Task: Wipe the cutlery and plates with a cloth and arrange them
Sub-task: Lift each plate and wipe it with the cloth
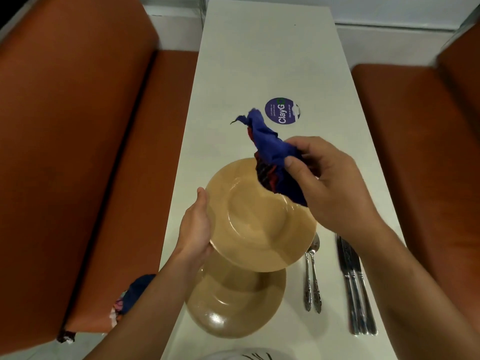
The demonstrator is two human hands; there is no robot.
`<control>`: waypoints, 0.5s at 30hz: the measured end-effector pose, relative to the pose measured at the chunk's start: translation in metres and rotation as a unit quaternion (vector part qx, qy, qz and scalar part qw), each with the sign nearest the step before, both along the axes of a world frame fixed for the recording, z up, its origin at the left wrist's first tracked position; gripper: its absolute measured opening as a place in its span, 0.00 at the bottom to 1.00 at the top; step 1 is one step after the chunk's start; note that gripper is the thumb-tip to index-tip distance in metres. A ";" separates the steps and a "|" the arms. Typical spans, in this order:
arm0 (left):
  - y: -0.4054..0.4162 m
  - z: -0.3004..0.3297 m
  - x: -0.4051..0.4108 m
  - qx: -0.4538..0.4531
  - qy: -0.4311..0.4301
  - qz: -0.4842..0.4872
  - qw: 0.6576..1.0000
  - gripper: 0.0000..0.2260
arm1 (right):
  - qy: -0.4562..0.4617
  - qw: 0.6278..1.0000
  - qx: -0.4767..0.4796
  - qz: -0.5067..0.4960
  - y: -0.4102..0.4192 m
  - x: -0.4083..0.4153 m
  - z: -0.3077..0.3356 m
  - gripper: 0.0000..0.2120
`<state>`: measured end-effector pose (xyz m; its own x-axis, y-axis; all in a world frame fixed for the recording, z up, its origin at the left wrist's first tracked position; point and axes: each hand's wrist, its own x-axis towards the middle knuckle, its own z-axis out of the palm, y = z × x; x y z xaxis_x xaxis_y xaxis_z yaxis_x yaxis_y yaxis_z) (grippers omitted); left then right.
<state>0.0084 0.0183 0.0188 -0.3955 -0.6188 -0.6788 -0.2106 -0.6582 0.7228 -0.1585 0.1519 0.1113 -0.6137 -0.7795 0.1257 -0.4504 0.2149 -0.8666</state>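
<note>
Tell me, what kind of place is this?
Probably a canteen or diner booth: orange padded bench seats flank a long white table, which bears a round purple "ClayGo" clean-as-you-go sticker and metal cutlery.

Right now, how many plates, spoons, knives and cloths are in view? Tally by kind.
Tan plates: 2, the held plate and the plate on the table
Spoons: 2
Knives: count unclear, bundled; at least 2
Blue cloth: 1
Total: at least 7
</note>
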 end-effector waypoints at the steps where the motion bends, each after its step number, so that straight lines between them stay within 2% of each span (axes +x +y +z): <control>1: 0.001 0.000 -0.002 0.002 -0.002 -0.002 1.000 0.22 | 0.057 0.998 0.000 0.012 0.000 -0.001 0.004 0.11; 3: 0.000 0.001 -0.005 0.011 0.008 0.002 1.000 0.23 | 0.141 0.988 0.032 0.058 -0.001 0.000 0.001 0.12; 4: 0.000 0.000 -0.006 0.021 0.018 0.012 1.000 0.23 | 0.154 0.981 0.071 0.089 -0.001 0.002 -0.004 0.12; 6: -0.001 0.000 -0.008 0.045 0.039 0.023 0.998 0.25 | 0.131 0.961 0.186 0.158 0.001 0.006 -0.016 0.13; 8: 0.000 0.000 -0.008 0.057 0.040 0.023 0.997 0.27 | 0.102 0.941 0.266 0.185 0.004 0.012 -0.024 0.16; 11: 0.005 0.003 -0.009 0.048 0.025 0.000 0.999 0.25 | 0.143 0.938 0.275 0.158 0.002 0.024 -0.039 0.25; 13: 0.007 0.004 -0.010 0.044 0.019 -0.007 0.999 0.24 | 0.184 0.913 0.315 0.185 -0.004 0.035 -0.057 0.34; 15: 0.008 0.006 -0.011 0.030 0.017 -0.020 0.999 0.24 | 0.221 0.886 0.358 0.193 -0.008 0.042 -0.078 0.38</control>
